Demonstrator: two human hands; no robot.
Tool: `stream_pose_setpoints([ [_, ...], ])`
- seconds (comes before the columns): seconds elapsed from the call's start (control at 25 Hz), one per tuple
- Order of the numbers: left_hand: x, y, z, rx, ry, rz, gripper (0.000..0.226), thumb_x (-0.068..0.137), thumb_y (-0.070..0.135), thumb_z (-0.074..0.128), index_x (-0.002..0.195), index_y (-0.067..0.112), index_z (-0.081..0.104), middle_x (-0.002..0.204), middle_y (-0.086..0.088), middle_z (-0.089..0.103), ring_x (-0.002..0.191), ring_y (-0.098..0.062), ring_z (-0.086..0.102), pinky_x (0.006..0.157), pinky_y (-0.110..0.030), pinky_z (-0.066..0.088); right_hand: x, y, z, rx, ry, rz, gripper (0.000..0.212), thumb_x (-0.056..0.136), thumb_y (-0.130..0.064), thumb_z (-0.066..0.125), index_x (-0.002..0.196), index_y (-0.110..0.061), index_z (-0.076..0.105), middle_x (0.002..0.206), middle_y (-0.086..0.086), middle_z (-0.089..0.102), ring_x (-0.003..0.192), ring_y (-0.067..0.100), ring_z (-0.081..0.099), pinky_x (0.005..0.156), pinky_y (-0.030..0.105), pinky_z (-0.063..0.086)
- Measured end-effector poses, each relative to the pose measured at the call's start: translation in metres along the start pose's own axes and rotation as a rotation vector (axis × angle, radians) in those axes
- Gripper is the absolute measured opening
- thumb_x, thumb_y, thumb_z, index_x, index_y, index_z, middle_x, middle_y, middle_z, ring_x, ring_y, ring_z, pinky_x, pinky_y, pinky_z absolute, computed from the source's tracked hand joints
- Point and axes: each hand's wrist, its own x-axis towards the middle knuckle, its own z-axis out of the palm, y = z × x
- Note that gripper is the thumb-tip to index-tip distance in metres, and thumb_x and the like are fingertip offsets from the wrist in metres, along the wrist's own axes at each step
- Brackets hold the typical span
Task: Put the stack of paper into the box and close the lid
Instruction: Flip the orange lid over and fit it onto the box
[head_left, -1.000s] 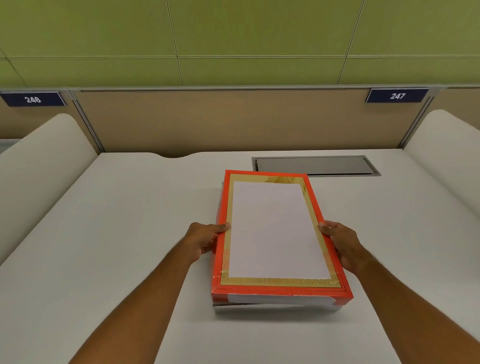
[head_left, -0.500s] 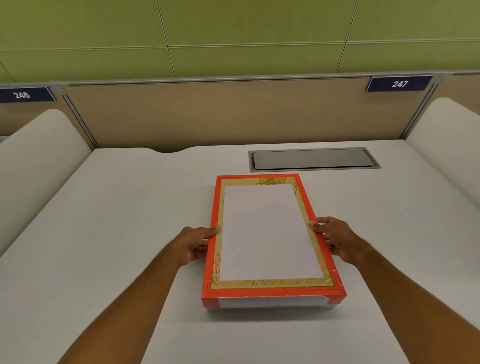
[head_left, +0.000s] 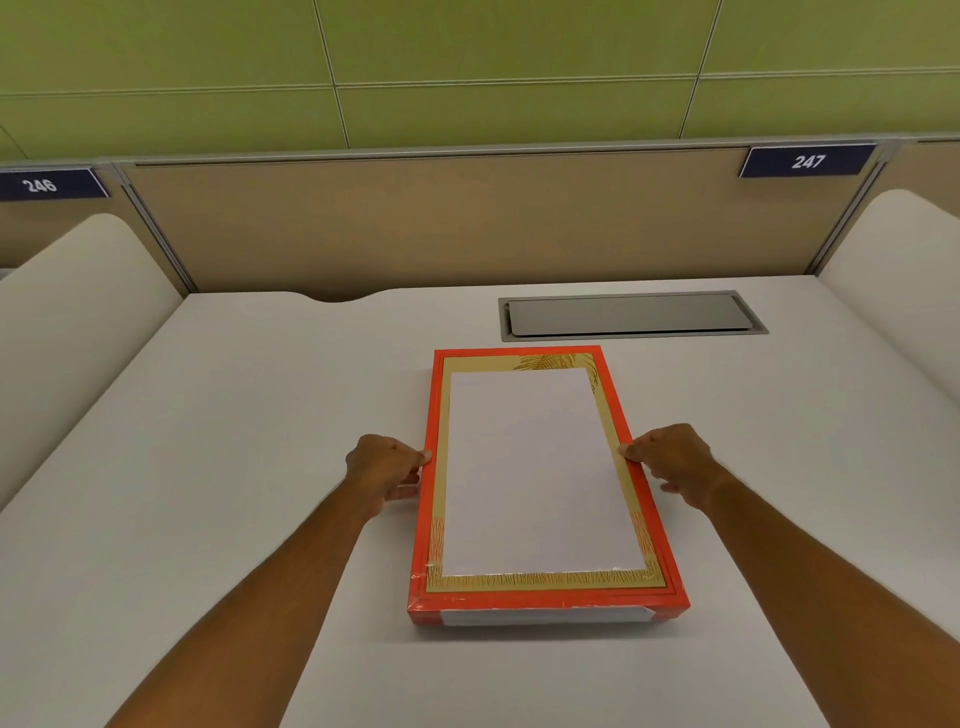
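Observation:
A flat red box lies lengthwise on the white desk, right of centre. Its lid is red with a gold border and a large white panel, and it sits level on the box. My left hand grips the lid's left long edge, thumb on top and fingers curled down the side. My right hand grips the right long edge the same way. A white strip shows at the near end under the lid. The paper stack itself is hidden.
A grey metal cable hatch is set into the desk just behind the box. A tan partition closes the back, with number plates 246 and 247. Rounded white dividers stand at both sides.
The lid, tilted and raised at its near end a second ago, has come down level onto the box. Both hands stayed on its long edges.

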Motion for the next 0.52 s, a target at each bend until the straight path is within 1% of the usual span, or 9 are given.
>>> stream_pose_setpoints([
  [0.04,0.002,0.002,0.001,-0.012,0.036,0.02,0.019,0.078,0.012,0.077,0.089,-0.001,0.068,0.089,-0.014,0.074,0.073,-0.025,0.074,0.066,-0.039,0.063,0.002,-0.002,0.001,0.014,0.056,-0.022,0.025,0.088,-0.024,0.07,0.1,-0.002,0.067,0.103,0.013,0.07,0.091,0.034,0.068,0.083,0.046,0.058],
  [0.12,0.005,0.007,0.002,-0.018,0.063,0.022,0.016,0.078,0.007,0.077,0.09,-0.002,0.07,0.09,-0.016,0.074,0.072,-0.025,0.074,0.069,-0.04,0.063,0.005,-0.005,0.002,0.053,0.104,-0.007,0.023,0.086,-0.02,0.073,0.095,0.001,0.069,0.101,0.016,0.072,0.085,0.034,0.072,0.083,0.048,0.06],
  [0.28,0.011,0.012,0.004,-0.015,0.054,-0.048,0.018,0.078,0.003,0.077,0.092,-0.005,0.069,0.093,-0.019,0.073,0.072,-0.027,0.073,0.075,-0.042,0.062,0.011,-0.004,0.003,0.072,0.101,0.048,0.016,0.082,-0.018,0.076,0.082,-0.005,0.066,0.099,0.016,0.072,0.081,0.033,0.073,0.084,0.047,0.06],
  [0.4,0.015,0.015,0.006,0.004,0.055,-0.058,0.014,0.077,0.002,0.077,0.088,-0.003,0.068,0.093,-0.019,0.072,0.07,-0.027,0.073,0.072,-0.039,0.062,0.014,-0.005,0.005,0.043,0.104,0.045,0.018,0.083,-0.018,0.076,0.088,-0.003,0.067,0.1,0.015,0.071,0.081,0.032,0.073,0.084,0.044,0.06],
  [0.52,0.016,0.016,0.007,0.008,0.064,-0.067,0.014,0.077,0.002,0.076,0.087,-0.003,0.068,0.093,-0.019,0.072,0.071,-0.027,0.073,0.075,-0.04,0.062,0.015,-0.005,0.003,0.031,0.095,0.057,0.02,0.083,-0.017,0.075,0.092,-0.002,0.067,0.1,0.015,0.071,0.082,0.033,0.073,0.084,0.044,0.06],
])
